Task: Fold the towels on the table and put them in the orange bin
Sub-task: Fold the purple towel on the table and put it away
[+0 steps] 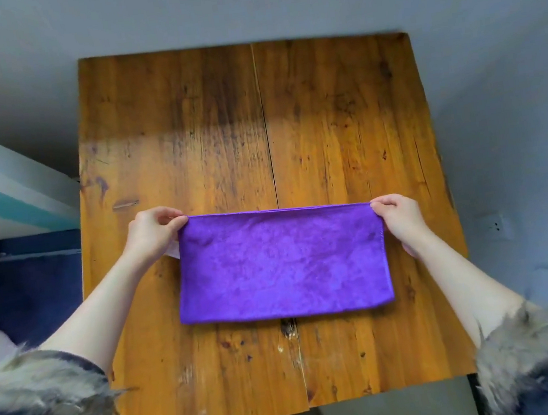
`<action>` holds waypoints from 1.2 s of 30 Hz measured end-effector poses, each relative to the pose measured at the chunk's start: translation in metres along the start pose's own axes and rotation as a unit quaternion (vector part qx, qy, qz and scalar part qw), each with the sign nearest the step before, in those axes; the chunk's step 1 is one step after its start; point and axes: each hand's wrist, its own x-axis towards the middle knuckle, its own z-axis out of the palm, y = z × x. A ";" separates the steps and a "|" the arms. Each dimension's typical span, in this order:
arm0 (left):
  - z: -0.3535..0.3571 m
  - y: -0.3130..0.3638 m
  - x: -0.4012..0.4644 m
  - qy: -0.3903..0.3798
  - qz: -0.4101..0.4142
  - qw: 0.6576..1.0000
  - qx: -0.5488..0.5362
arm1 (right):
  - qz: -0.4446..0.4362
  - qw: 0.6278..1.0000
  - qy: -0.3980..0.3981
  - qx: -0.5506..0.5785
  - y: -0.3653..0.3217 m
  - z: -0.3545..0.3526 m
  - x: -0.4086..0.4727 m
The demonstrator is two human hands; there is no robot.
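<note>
I see the purple towel (pixel 281 263) lying flat on the wooden table (pixel 187 131), folded into a wide rectangle near the front edge. My left hand (pixel 151 231) pinches its far left corner, my right hand (pixel 396 214) the far right corner. A white tag (pixel 173 253), possibly a label, peeks out beside the left wrist.

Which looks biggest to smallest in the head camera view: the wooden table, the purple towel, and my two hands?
1. wooden table
2. purple towel
3. left hand and right hand: they look about alike, so no ranking between them. Both pinch the towel's far corners.
</note>
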 end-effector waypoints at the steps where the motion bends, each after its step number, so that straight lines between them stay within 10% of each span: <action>1: 0.002 0.000 0.004 -0.003 -0.014 1.000 -0.016 | 0.008 1.000 -0.003 0.003 0.001 0.002 0.001; 14: 0.017 -0.009 -0.032 0.024 -0.052 0.984 -0.167 | 0.052 0.986 -0.010 0.161 0.017 0.003 -0.038; 29: 0.025 -0.011 -0.014 0.019 -0.106 0.991 -0.084 | 0.089 0.990 -0.013 0.109 0.026 0.014 -0.023; 36: 0.048 -0.019 -0.071 0.164 0.106 0.971 0.137 | -0.102 0.972 0.132 -0.168 0.039 0.022 -0.069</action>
